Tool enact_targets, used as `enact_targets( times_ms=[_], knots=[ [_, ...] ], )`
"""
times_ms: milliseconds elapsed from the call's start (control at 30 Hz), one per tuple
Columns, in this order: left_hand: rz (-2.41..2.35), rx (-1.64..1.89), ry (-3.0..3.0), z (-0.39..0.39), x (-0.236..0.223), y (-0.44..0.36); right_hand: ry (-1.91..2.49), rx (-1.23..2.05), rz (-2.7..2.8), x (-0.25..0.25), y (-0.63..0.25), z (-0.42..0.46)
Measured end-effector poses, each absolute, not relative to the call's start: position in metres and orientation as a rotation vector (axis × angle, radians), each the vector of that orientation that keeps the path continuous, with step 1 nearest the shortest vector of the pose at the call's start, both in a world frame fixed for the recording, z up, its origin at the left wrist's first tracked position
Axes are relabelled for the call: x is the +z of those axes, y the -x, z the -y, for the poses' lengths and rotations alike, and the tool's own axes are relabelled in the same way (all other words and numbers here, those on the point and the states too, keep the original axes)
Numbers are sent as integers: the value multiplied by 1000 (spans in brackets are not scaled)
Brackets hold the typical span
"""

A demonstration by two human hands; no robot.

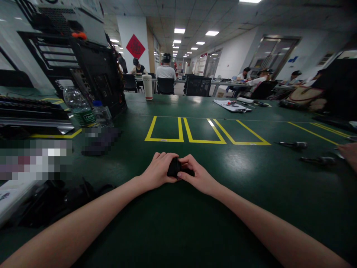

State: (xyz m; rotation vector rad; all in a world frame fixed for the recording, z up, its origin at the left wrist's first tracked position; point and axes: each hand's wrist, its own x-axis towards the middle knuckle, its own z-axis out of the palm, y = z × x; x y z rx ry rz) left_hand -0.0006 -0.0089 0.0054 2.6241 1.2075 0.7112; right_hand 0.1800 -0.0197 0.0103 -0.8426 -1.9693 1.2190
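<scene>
A small black rounded object (pixel 174 168) is between my two hands, low over the green table (pixel 173 227); its exact kind I cannot make out. My left hand (pixel 159 169) is wrapped round its left side, thumb below and fingers over the top. From the right, my right hand (pixel 196 174) pinches the same object with thumb and forefinger. Much of the object is hidden by the fingers. Just beyond both hands lie yellow tape outlines (pixel 205 141) on the tabletop.
Two dark screwdriver-like tools (pixel 320 160) lie at right, near another person's hand (pixel 350 154). A clipboard (pixel 232 106) and white bottle (pixel 148 87) stand farther back. At left are a clear plastic bottle (pixel 78 104), a black computer chassis (pixel 102 80) and black gear (pixel 67 197).
</scene>
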Motion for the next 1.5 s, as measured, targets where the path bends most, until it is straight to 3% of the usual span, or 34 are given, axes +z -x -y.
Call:
enact_targets(
  times_ms=[700, 1067, 1500],
  knots=[
    [-1224, 706, -2629, 12, 8, 0, 885, 1272, 1897, 11, -176, 21],
    [-1202, 681, -2632, 12, 10, 1, 896, 1093, 2039, 12, -179, 24],
    [-1223, 692, -2622, 11, 7, 0, 973, 1110, 2030, 11, -176, 23]
  ],
)
